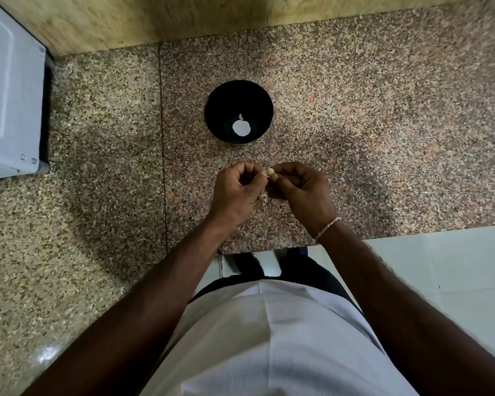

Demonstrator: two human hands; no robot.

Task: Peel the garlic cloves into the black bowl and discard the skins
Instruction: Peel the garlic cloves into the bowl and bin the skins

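- The black bowl (238, 112) stands upright on the speckled granite worktop (383, 124), and every place below is given from it.
- Inside the bowl, on its dark bottom, lies a pale rounded patch (241, 128) with a smaller pale piece (241, 116) just behind it; the glare makes it impossible to tell whether these are peeled cloves or something else.
- On the near side of the bowl, apart from its rim and above the worktop, both hands meet.
- The right hand (299, 185) has its fingers (286, 169) curled, with thumb and forefinger pinching a small yellowish garlic clove (271, 171).
- The left hand (237, 190) is just beside it, fingers curled tight, its fingertips closing on a thin sliver at the clove's left edge; whether that sliver is skin or part of the clove is too small to tell.
- The right wrist carries a thin pale bracelet (326, 228).
- Far to the left of the bowl, a white appliance (9, 95) stands on the worktop.
- Behind the bowl a wood-grain wall (126, 18) rises from the worktop's back edge.
- Nearer the person than the bowl, past the worktop's front edge, a white shirt (269, 338) and a pale tiled floor (440, 267) are seen.
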